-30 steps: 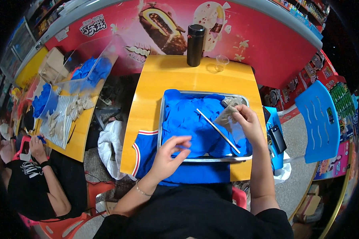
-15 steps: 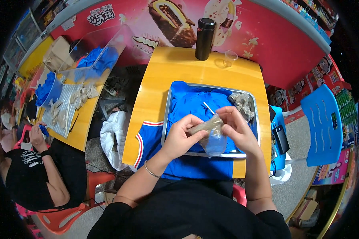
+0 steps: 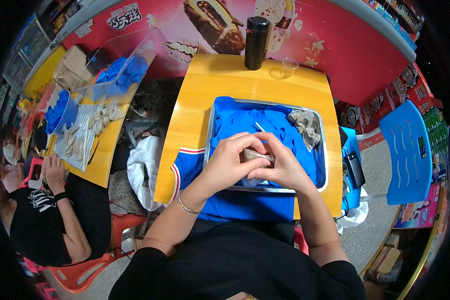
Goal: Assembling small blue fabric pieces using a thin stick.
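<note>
Both hands meet over a metal tray lined with blue cloth. The left hand and right hand pinch a small grey-brown piece between fingertips, apparently to hold it steady above the tray. A pile of similar pieces sits in the tray's far right corner.

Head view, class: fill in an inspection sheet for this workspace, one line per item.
Surface: yellow table, partly draped with blue cloth.
Job's things: small grey-brown piece pinched between both hands over the metal tray; thin white stick on the cloth.
Clutter: grey pieces in the tray's far right corner; black flask; clear cup.
Hands: left hand and right hand both closed on the piece.
Cables: nothing seen.
Surroundings: blue chair; another person's hand at a neighbouring table.
</note>
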The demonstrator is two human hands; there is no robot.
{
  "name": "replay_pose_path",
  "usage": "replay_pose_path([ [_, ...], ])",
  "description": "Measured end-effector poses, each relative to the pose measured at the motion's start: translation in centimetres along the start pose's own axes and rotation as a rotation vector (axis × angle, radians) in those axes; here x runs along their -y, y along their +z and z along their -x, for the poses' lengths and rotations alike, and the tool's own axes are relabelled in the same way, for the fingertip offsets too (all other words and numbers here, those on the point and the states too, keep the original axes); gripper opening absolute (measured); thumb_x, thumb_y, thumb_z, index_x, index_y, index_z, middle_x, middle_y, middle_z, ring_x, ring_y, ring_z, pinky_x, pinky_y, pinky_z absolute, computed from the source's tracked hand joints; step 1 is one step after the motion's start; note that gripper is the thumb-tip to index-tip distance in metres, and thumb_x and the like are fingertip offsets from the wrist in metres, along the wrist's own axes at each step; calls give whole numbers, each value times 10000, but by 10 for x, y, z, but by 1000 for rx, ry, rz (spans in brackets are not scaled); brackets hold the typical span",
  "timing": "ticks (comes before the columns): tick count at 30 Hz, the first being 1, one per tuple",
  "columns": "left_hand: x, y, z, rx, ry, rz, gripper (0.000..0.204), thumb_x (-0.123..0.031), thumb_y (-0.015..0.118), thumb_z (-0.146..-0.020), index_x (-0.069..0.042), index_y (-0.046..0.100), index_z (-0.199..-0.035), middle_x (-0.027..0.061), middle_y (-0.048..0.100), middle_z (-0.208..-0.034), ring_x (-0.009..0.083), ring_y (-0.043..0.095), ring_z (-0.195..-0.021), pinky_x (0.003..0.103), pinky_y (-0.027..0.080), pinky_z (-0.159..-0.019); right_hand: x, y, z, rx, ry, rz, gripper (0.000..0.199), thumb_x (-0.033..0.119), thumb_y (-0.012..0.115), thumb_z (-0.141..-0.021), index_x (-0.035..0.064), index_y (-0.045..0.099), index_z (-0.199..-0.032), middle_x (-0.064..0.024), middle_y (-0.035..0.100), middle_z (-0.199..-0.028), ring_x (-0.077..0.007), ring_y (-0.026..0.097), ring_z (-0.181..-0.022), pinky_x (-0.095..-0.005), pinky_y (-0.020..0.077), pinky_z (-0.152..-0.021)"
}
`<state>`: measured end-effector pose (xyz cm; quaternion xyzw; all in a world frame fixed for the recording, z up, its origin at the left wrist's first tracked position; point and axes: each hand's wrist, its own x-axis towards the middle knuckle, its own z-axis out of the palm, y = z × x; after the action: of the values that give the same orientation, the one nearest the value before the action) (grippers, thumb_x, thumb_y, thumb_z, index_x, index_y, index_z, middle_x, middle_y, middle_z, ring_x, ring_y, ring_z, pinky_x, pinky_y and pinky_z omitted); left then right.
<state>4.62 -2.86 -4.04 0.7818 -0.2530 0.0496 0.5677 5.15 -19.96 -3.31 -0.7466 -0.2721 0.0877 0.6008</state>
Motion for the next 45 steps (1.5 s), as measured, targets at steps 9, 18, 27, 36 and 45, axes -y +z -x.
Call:
replay_pose_path([
  [9, 33, 23, 23, -136, -227, 885, 571, -318, 691, -833, -67, 402, -1256, 78, 503, -1133, 160, 487, -1112, 283, 434, -893, -1, -20, 3, 109, 265, -207, 241, 195, 659, -817, 8, 596, -955, -104, 625, -739, -165, 625, -645, -278, 481, -592],
  [18, 46, 59, 40, -20, -422, 1184, 248, -75, 623, -880, -56, 509, -1099, 35, 554, -1021, 123, 560, -980, 279, 496, -850, 6, -25, 3, -178, -77, 186, 126, 82, 591, -830, 25, 544, -932, -123, 601, -787, -218, 628, -704, -290, 472, -625],
  [27, 33, 64, 32, -89, -628, 1359, 226, -102, 634, -877, -56, 515, -1064, 31, 565, -1042, 121, 565, -986, 303, 515, -839, -3, -20, 15, -261, 19, 226, 128, 102, 596, -859, 23, 557, -952, -119, 624, -809, -215, 638, -744, -295, 482, -663],
  [36, 29, 70, 27, -240, -270, 856, 239, -29, 605, -879, -33, 467, -1073, 62, 557, -995, 109, 613, -808, 234, 535, -670, -24, -20, 33, -402, 98, 226, 95, 65, 616, -834, 0, 590, -898, -133, 643, -828, -189, 643, -735, -282, 477, -644],
  [45, 21, 87, 25, -426, -125, 569, 283, -73, 616, -887, -36, 461, -1121, 44, 562, -964, 82, 559, -788, 220, 467, -736, -29, -26, 39, -515, -111, 313, 104, -31, 596, -792, 4, 573, -887, -108, 620, -785, -210, 626, -692, -284, 481, -651],
])
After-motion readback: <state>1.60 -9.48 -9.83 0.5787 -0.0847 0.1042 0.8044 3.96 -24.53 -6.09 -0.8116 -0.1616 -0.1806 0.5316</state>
